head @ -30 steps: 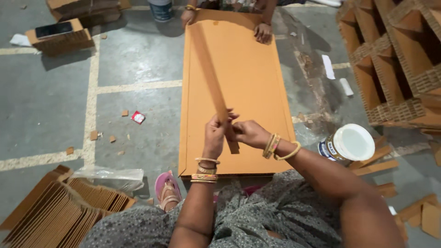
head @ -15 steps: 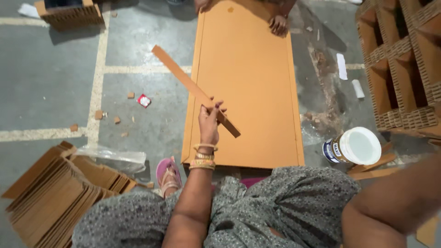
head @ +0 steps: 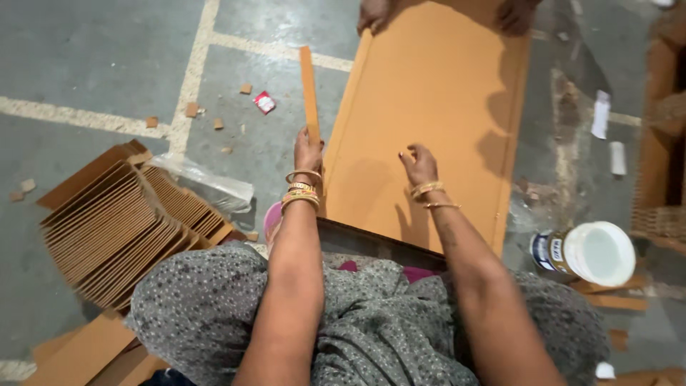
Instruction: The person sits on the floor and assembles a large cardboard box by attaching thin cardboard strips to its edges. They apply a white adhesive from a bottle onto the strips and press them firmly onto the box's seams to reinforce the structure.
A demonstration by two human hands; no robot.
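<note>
1. While the person sits over the floor, a grey dotted garment fills the nearest ground; both forearms reach forward from it, bangles at each wrist.
2. Stack of folded cardboard (head: 121, 229): lies near the person's left, fanned flat, a clear plastic wrap (head: 207, 182) at its far edge.
3. Tin (head: 586, 254): white lid, on its side, near the person's right, apart from the board.
4. Left hand (head: 307, 151): fingers closed around the near end of a strip (head: 309, 93). The strip, narrow and brown, points away from the person, just beside the board's left edge; whether it touches that edge cannot be told.
5. Right hand (head: 419, 164): fingers loosely curled, holding nothing, resting on or just above the board's near half.
6. Board (head: 443, 93): large tan cardboard sheet, flat on the floor, running from the person's lap outward.
7. Handling note, as a judgement: keep the strip parallel to the board's long edge, grip it low for control, and steady the board with the free hand so it does not slide.
8. Scraps (head: 191, 109) and a small red wrapper (head: 264, 102): scattered on the concrete left of the strip.
9. Other person's hands (head: 375, 14): at the board's far end, pressing its corners.
</note>
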